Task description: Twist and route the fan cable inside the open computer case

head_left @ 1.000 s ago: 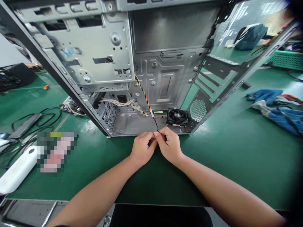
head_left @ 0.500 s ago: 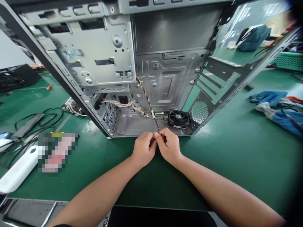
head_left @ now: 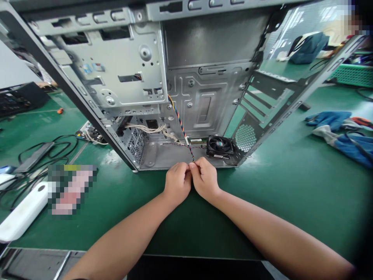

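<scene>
A twisted multicoloured cable point(head_left: 181, 123) runs down from the drive cage point(head_left: 119, 70) of an open computer case point(head_left: 201, 93). Its lower end passes into the pinched fingers of my left hand point(head_left: 177, 181) and my right hand point(head_left: 205, 177), which meet just in front of the case's lower edge. Both hands are closed on the cable, and its tip is hidden by the fingers. Behind my right hand, a black cooling fan point(head_left: 220, 146) sits on the case floor, with a green circuit strip point(head_left: 198, 140) beside it. Pale wires point(head_left: 151, 127) hang at the lower left inside.
On the green table point(head_left: 279, 210) left of the case lie black cables point(head_left: 62, 146), a white long device point(head_left: 26, 212) and a blurred-out packet point(head_left: 72, 190). Blue-and-grey gloves point(head_left: 344, 130) lie at right, with a green basket point(head_left: 355, 76) behind.
Both hands stay together on the cable end, with only a very slight shift to the left. The camera view has moved a little; the case and fan stand as before.
</scene>
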Available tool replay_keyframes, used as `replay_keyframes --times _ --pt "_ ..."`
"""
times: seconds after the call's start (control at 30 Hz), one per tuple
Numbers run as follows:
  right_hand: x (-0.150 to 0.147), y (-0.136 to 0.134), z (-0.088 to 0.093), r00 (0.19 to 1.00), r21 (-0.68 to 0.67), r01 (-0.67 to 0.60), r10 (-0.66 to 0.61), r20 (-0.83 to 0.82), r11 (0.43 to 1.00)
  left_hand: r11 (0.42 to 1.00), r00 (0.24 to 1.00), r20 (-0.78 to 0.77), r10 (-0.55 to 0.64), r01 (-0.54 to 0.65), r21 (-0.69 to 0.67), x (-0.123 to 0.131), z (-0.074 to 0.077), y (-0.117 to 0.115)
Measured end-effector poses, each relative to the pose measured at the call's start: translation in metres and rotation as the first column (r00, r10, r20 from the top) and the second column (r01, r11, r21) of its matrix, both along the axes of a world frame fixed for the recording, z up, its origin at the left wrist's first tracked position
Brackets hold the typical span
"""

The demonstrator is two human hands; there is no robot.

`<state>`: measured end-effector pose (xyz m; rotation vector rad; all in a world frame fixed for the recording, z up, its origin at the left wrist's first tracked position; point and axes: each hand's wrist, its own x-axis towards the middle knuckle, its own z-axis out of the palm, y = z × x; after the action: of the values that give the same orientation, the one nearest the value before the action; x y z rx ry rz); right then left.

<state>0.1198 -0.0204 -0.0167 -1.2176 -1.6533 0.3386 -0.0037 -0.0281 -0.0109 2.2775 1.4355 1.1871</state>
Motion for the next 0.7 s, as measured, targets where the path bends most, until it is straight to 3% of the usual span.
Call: replay_keyframes --times 0.7 --pt "0.0027 -0.0011 0.0028 0.999 -0.014 -0.02 0.02 -0.033 1.0 1.0 1.0 0.028 0.005 -0.004 -0.01 0.0021 -0.001 -0.0008"
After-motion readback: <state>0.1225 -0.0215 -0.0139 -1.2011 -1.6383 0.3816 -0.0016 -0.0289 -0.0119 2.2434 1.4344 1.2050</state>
